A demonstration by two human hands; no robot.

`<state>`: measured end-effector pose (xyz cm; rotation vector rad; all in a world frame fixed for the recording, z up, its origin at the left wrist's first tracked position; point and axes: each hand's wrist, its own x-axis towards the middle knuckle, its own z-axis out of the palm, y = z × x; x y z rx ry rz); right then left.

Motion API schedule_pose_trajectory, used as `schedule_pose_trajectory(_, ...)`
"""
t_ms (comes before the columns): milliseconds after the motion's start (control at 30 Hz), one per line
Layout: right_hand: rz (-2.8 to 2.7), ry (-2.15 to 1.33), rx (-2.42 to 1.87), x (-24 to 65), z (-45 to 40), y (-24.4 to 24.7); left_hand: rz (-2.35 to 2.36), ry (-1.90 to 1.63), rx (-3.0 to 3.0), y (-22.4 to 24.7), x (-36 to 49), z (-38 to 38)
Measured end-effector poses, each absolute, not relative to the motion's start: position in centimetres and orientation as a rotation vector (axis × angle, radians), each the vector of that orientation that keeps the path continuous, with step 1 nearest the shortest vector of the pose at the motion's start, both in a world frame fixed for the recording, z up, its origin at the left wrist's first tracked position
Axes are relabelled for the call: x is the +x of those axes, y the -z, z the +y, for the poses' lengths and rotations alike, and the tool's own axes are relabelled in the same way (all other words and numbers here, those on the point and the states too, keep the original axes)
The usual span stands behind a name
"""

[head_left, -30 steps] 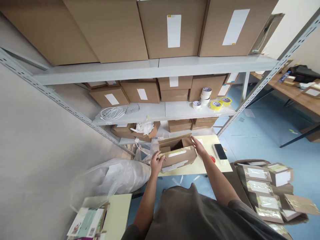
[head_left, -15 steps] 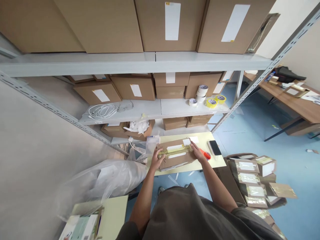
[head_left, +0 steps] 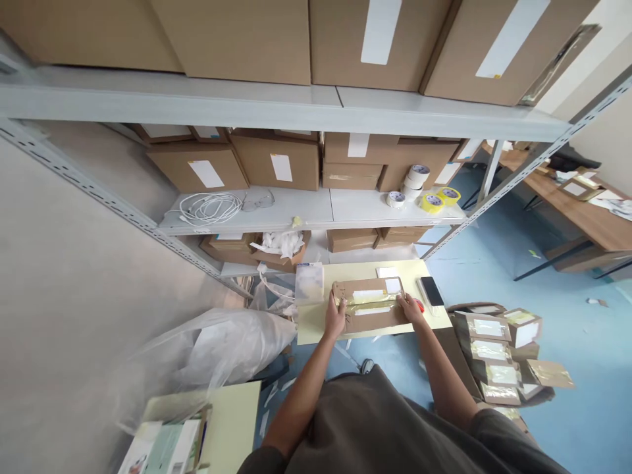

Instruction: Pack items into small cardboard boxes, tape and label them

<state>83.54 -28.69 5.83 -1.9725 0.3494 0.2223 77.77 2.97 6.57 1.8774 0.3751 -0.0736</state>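
A flat brown cardboard box [head_left: 372, 322], with shiny tape and white labels on top, is held level over the pale yellow table [head_left: 311, 322]. My left hand [head_left: 336, 316] grips its left end, and my right hand [head_left: 411, 309] grips the right end. Part of a red object [head_left: 419, 305] shows just beyond my right hand. A dark phone [head_left: 431, 291] lies near the table's right edge. Behind the box's left end sits a clear plastic packet [head_left: 309, 284], and a white paper [head_left: 386, 272] lies behind the box.
A metal shelf [head_left: 296, 209] holds boxes, a white cable coil [head_left: 210, 209], glasses and tape rolls [head_left: 432, 203]. To the left lies a large plastic bag [head_left: 237, 345]. Several taped boxes [head_left: 488, 351] are piled at the right, and a desk [head_left: 592, 217] stands beyond.
The box and both hands have shifted right in view, and the box now covers more of the red object. My left hand has moved nearer the box's left edge. The view has also shifted.
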Motion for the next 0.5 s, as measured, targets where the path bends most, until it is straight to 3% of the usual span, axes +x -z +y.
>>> schedule_pose_trajectory(500, 0.474, -0.191, -1.99, 81.4, -26.9, -6.7, 0.274, 0.161, 1.866, -5.1, 78.1, 5.1)
